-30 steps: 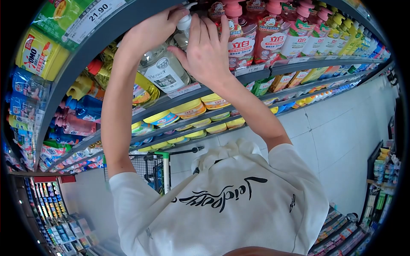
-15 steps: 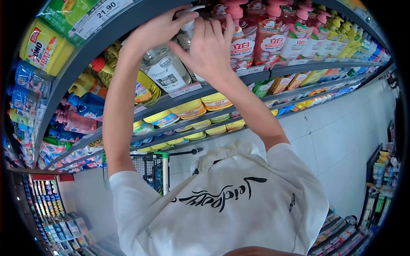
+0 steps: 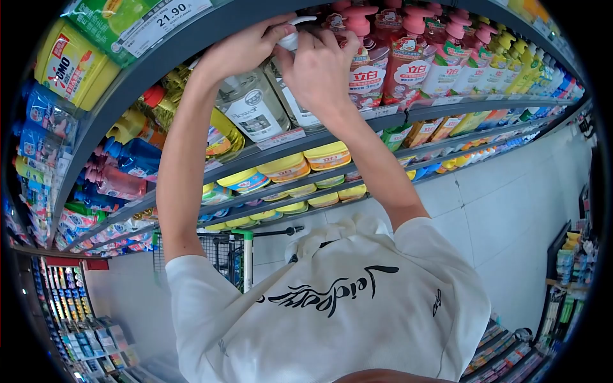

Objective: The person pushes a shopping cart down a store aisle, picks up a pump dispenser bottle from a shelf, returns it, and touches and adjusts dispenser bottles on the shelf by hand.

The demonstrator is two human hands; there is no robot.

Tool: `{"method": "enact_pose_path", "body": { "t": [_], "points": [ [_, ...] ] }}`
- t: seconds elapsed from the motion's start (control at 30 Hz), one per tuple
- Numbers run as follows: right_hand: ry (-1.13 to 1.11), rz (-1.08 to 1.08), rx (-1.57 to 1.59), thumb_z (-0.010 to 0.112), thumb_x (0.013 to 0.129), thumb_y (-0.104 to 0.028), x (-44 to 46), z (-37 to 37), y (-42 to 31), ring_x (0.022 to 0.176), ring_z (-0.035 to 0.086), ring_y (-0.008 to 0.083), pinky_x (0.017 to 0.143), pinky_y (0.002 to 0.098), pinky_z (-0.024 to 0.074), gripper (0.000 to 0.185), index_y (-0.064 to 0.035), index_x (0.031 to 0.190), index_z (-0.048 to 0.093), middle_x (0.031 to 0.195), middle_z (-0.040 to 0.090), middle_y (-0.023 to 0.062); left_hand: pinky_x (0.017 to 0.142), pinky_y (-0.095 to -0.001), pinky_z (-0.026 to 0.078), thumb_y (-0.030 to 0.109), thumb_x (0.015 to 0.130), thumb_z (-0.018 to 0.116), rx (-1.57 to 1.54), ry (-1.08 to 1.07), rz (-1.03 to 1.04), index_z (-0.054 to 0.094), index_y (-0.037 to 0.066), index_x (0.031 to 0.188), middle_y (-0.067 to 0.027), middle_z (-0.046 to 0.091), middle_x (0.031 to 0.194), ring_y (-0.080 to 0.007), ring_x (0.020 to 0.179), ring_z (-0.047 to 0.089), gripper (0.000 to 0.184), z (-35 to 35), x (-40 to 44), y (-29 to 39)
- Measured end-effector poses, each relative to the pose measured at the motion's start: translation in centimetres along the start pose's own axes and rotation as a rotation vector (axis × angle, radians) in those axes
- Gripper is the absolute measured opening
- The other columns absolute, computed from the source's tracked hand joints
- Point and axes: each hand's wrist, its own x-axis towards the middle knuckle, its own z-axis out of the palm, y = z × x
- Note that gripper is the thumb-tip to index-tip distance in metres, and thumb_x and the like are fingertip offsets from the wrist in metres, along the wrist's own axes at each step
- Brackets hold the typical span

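A clear pump bottle [image 3: 300,113] with a white pump head [image 3: 288,42] stands on the upper shelf, partly hidden by my hands. My left hand [image 3: 246,48] grips the pump head from the left, thumb against its side. On the right, my right hand [image 3: 322,75] has its fingers curled over the pump neck and its thumb along the near side. Just left of this bottle, a second clear bottle with a "Flower" label [image 3: 254,108] stands under my left wrist. Red pump bottles [image 3: 367,67] stand close by my right fingers.
The dark shelf edge [image 3: 268,148] carries price tags. Lower shelves hold yellow tubs [image 3: 285,167]. Overhead, another shelf edge [image 3: 121,57] bears a 21.90 tag. A shopping cart [image 3: 220,255] with a green-trimmed handle stands beside my left side, on a pale tiled floor [image 3: 485,191].
My right hand has curled its fingers in more tightly around the pump neck, and its thumb has risen. My left hand stays on the pump head. The view has shifted slightly.
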Motion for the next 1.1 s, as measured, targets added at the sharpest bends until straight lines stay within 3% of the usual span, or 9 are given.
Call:
{"method": "enact_pose_path", "body": {
  "t": [0.17,0.37,0.47,0.57,0.73,0.87,1.0,1.1],
  "points": [
    [-0.009,0.009,0.027,0.069,0.081,-0.030,0.0,0.1,0.0,0.083,0.064,0.0264,0.089,0.0491,0.0288,0.030,0.0002,0.078,0.065,0.070,0.067,0.0142,0.088,-0.0292,0.047,0.023,0.098,0.056,-0.190,0.015,0.038,0.061,0.005,0.127,-0.0123,0.067,0.115,-0.0186,0.095,0.060,0.034,0.3,-0.1,-0.9],
    [-0.020,0.034,0.067,0.069,0.081,-0.028,-0.1,0.1,0.2,0.083,0.064,0.0270,0.089,0.0493,0.0285,0.028,-0.0011,0.078,0.065,0.070,0.067,0.0142,0.085,-0.0292,0.048,0.022,0.099,0.055,-0.091,0.012,0.101,0.060,0.008,0.129,-0.0114,0.068,0.111,-0.0179,0.089,0.060,0.034,0.1,0.2,-1.3],
    [-0.002,0.025,0.079,0.070,0.079,-0.027,-0.2,0.2,0.3,0.085,0.064,0.0268,0.089,0.0493,0.0288,0.026,-0.0011,0.081,0.066,0.072,0.068,0.0138,0.081,-0.0310,0.048,0.018,0.100,0.051,-0.041,0.019,0.190,0.058,0.008,0.131,-0.0129,0.068,0.101,-0.0192,0.083,0.060,0.034,0.4,0.4,-0.9],
    [0.066,-0.009,0.075,0.073,0.075,-0.026,-0.4,0.6,0.5,0.085,0.062,0.0269,0.090,0.0510,0.0308,0.028,-0.0004,0.076,0.063,0.071,0.066,0.0154,0.077,-0.0324,0.048,0.015,0.100,0.048,0.022,-0.043,0.088,0.057,0.008,0.131,-0.0146,0.066,0.094,-0.0214,0.077,0.058,0.033,-0.5,0.0,2.0],
    [0.039,0.021,0.045,0.074,0.070,-0.026,-0.1,0.2,0.3,0.083,0.061,0.0273,0.090,0.0508,0.0305,0.029,0.0000,0.076,0.064,0.073,0.066,0.0157,0.078,-0.0352,0.048,0.014,0.099,0.046,0.097,-0.016,0.032,0.059,0.004,0.122,-0.0186,0.065,0.096,-0.0286,0.080,0.061,0.028,-0.1,0.0,3.1],
    [0.027,0.019,0.006,0.074,0.066,-0.025,-0.5,0.9,0.6,0.084,0.060,0.0268,0.090,0.0520,0.0293,0.031,0.0008,0.081,0.065,0.076,0.066,0.0140,0.082,-0.0396,0.048,0.017,0.100,0.045,-0.019,0.177,0.079,0.059,0.001,0.117,-0.0215,0.065,0.099,-0.0361,0.089,0.063,0.028,2.5,0.2,2.5],
    [0.054,-0.030,0.007,0.072,0.065,-0.023,-0.5,0.5,0.6,0.088,0.059,0.0254,0.091,0.0533,0.0280,0.035,0.0015,0.090,0.067,0.080,0.066,0.0106,0.085,-0.0415,0.047,0.024,0.100,0.043,-0.098,0.238,-0.182,0.059,0.001,0.113,-0.0223,0.065,0.100,-0.0396,0.096,0.061,0.030,3.6,0.2,4.7],
    [0.062,-0.040,0.021,0.072,0.065,-0.024,-0.8,0.9,0.8,0.088,0.058,0.0251,0.091,0.0536,0.0277,0.037,0.0015,0.092,0.067,0.079,0.066,0.0093,0.085,-0.0419,0.047,0.025,0.101,0.042,-0.105,0.285,-0.186,0.059,0.002,0.111,-0.0219,0.065,0.100,-0.0404,0.096,0.060,0.030,3.9,0.5,5.1]
  ]
}}
